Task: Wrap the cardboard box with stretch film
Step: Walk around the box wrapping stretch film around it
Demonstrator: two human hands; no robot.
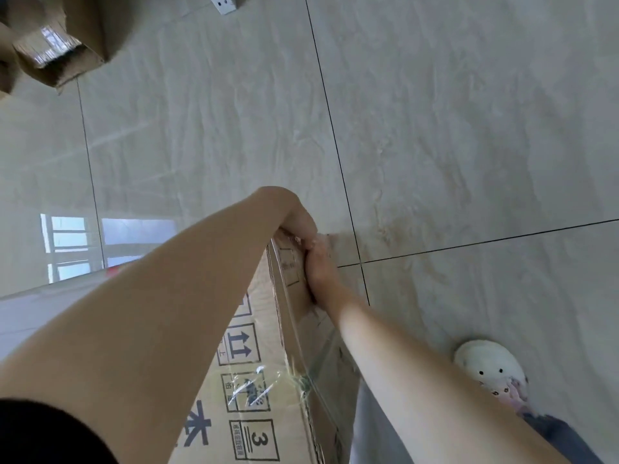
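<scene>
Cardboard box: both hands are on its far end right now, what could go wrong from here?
1. The left hand and right hand both grip the same far corner of the cardboard box; it might tip or slide on the glossy tile floor.
2. The stretch film looks bunched at the near edge; it could tear or loosen there.
3. The slippered foot stands close beside the box and could be struck if it drops.

left forearm (pixel 150 313) hides box (pixel 254 380) top | fingertips hidden | box cut off below

Brown cardboard box (pixel 264 390) with black printed symbols
</scene>
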